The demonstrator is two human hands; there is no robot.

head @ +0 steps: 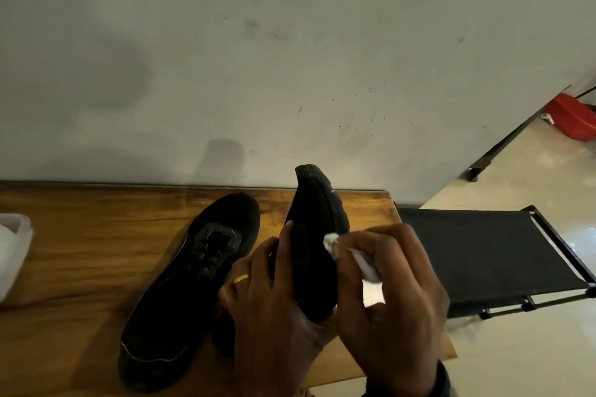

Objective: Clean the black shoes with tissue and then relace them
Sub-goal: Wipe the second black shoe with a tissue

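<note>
Black fabric shoe [314, 235] is lifted above the right end of the brown wooden table [80, 251], toe pointing far, left hand [274, 300] wrapped round its middle. Right hand [396, 293] pinches crumpled white tissue [332, 240] against its right edge. It looks light and bendy, so the firmer sole seems the best place to hold. Second black shoe [193, 284] lies just left.

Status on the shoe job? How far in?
Nothing visibly finished. In hand: left hand grips one black shoe off the table while right hand presses tissue against its side. Left: the second shoe, lying on the table, then relacing; lace state too dark to tell.
</note>
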